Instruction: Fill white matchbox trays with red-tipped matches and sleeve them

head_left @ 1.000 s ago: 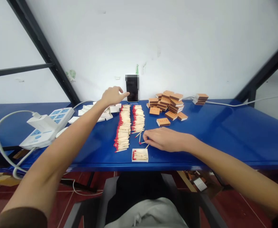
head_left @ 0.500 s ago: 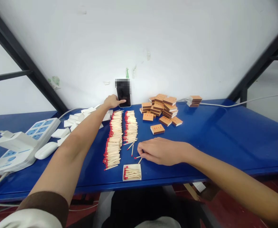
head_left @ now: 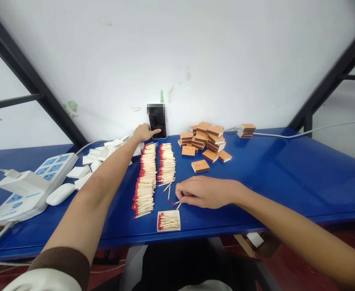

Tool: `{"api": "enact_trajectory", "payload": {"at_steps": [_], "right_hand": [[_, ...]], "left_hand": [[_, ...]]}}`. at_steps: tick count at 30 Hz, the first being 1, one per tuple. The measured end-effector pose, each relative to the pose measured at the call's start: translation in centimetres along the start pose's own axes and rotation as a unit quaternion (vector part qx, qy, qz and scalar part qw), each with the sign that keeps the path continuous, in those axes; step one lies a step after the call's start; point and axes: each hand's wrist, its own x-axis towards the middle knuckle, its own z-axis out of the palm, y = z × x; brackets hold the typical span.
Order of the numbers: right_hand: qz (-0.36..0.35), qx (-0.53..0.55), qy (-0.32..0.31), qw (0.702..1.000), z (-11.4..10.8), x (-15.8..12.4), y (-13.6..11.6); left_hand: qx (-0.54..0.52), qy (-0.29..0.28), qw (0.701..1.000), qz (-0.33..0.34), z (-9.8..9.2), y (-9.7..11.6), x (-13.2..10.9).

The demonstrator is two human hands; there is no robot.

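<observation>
My left hand (head_left: 143,132) reaches to a phone (head_left: 162,125) leaning upright against the wall. Its thumb lies across the lower screen, while the other fingers are at the left edge, partly hidden. My right hand (head_left: 206,192) rests low over the blue table with fingers curled together. Matchsticks (head_left: 179,206) poke out from under its fingertips. Close by, an open matchbox tray (head_left: 158,226) holds red-tipped matches, heads to the left. Two long rows of matches, a left row (head_left: 146,178) and a shorter right row (head_left: 167,161), lie beyond it. A few loose matches (head_left: 169,192) lie between.
Orange matchbox sleeves (head_left: 202,137) are piled by the wall, with a single one (head_left: 200,166) in front and a small stack (head_left: 246,130) farther right. White trays (head_left: 104,151) lie heaped behind my left arm. A power strip (head_left: 54,165) and a white mouse-like object (head_left: 60,194) are left.
The view has shifted slightly. Both hands keep nearly the same place: the left thumb still on the phone, the right fingers still at the matchsticks.
</observation>
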Motion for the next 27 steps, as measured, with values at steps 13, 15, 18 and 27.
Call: {"api": "enact_trajectory", "payload": {"at_steps": [13, 15, 18, 27], "right_hand": [[0.003, -0.012, -0.003, 1.000, 0.2, 0.1, 0.0], [0.001, -0.010, -0.003, 1.000, 0.3, 0.1, 0.1], [-0.003, -0.010, 0.000, 1.000, 0.3, 0.1, 0.1], [-0.004, -0.015, 0.004, 1.000, 0.5, 0.1, 0.1]], "left_hand": [[-0.040, -0.055, 0.998, -0.004, 0.1, 0.5, -0.3], [-0.040, -0.057, 0.998, -0.008, 0.1, 0.5, -0.2], [-0.038, -0.055, 0.998, -0.014, 0.2, 0.5, -0.1], [-0.045, 0.003, 0.998, -0.050, -0.1, 1.6, -1.0]]}}
